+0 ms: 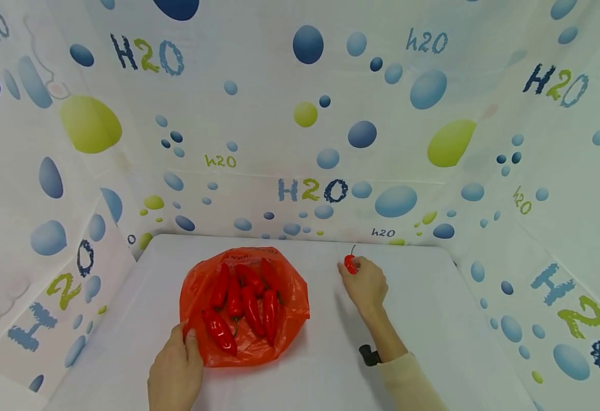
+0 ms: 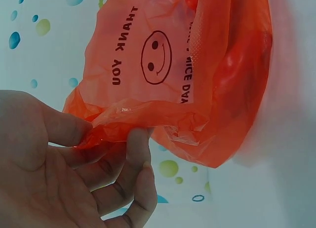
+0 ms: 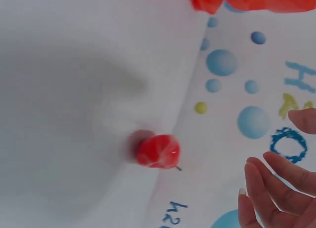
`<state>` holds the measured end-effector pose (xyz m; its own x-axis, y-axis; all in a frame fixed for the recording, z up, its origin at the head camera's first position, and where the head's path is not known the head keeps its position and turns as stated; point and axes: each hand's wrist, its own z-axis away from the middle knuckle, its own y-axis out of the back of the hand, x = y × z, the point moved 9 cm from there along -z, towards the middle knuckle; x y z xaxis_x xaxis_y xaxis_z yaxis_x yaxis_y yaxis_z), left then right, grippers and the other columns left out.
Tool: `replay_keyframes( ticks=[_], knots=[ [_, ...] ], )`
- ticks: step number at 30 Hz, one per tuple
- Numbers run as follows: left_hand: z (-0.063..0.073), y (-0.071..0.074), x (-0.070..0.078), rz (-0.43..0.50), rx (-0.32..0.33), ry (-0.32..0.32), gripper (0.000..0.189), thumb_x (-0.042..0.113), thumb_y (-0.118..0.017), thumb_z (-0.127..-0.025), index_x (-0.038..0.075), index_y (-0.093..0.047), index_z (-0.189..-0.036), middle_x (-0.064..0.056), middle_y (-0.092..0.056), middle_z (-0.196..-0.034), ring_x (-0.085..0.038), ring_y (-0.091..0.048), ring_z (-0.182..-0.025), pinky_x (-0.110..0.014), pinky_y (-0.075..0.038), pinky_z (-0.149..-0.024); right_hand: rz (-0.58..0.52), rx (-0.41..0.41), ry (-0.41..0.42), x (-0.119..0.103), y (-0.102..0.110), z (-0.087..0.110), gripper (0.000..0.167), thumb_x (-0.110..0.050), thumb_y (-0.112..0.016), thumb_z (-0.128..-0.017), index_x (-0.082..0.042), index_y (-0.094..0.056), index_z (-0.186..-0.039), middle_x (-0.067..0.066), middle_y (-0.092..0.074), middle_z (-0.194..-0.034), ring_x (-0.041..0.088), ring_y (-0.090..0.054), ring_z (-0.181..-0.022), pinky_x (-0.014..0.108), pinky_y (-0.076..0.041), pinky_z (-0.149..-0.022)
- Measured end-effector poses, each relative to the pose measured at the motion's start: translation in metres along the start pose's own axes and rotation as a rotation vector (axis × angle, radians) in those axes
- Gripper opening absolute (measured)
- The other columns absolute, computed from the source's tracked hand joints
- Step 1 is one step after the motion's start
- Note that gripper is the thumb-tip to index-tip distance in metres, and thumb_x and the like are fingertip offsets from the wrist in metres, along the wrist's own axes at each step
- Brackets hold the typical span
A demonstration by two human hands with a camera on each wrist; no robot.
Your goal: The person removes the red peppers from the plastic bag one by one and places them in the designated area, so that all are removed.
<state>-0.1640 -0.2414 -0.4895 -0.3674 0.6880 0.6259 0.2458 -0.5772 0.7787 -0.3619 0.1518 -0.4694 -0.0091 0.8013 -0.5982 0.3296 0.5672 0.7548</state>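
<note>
My left hand (image 1: 176, 365) pinches the near left rim of a red plastic bag (image 1: 292, 337). In the left wrist view the thumb and fingers of that hand (image 2: 74, 164) grip the gathered film, beside a printed smiley face. Several glossy long red chili peppers (image 1: 220, 333) lie inside the opened bag. My right hand (image 1: 367, 282) reaches over the far part of the table, fingers around a small red pepper (image 1: 350, 264) in the head view. From the right wrist, this pepper (image 3: 159, 151) stands on the white surface, with the fingers (image 3: 256, 188) parted and a gap to it.
A white table (image 1: 320, 382) carries the bag and pepper. Its far edge meets a white curtain-like backdrop (image 1: 269, 114) with blue and green drops and H2O lettering, which also rises on both sides. A black strap mount (image 1: 369, 355) is on the right wrist.
</note>
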Motion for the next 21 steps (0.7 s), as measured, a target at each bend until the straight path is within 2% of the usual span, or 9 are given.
replay_keyframes(
  ticks=[8,14,21],
  knots=[
    [0.002,0.001,0.0,0.009,0.025,-0.014,0.05,0.026,-0.038,-0.112,-0.008,-0.042,-0.148,-0.037,-0.059,-0.134,-0.058,-0.06,-0.116,-0.072,-0.049,-0.092,-0.072,0.067,0.064,-0.033,0.026,0.018,0.041,-0.043,-0.077,-0.093,-0.007,-0.078,-0.113,0.008,-0.078,-0.099,0.027,-0.071,-0.087,0.046,-0.059,-0.069],
    [0.002,0.001,0.001,0.012,0.028,-0.021,0.05,0.026,-0.038,-0.112,-0.008,-0.043,-0.148,-0.037,-0.06,-0.133,-0.058,-0.061,-0.116,-0.072,-0.049,-0.091,-0.123,0.09,0.114,-0.05,0.034,0.03,0.037,-0.042,-0.078,-0.093,-0.01,-0.078,-0.112,0.006,-0.077,-0.097,0.027,-0.072,-0.088,0.044,-0.059,-0.073],
    [0.001,0.001,0.003,0.007,0.019,-0.021,0.049,0.026,-0.039,-0.112,-0.009,-0.043,-0.147,-0.037,-0.061,-0.132,-0.057,-0.062,-0.114,-0.071,-0.05,-0.091,-0.264,0.119,0.215,-0.071,0.044,0.047,0.028,-0.033,-0.081,-0.092,-0.009,-0.08,-0.108,0.007,-0.079,-0.097,0.025,-0.073,-0.087,0.042,-0.061,-0.076]
  ],
)
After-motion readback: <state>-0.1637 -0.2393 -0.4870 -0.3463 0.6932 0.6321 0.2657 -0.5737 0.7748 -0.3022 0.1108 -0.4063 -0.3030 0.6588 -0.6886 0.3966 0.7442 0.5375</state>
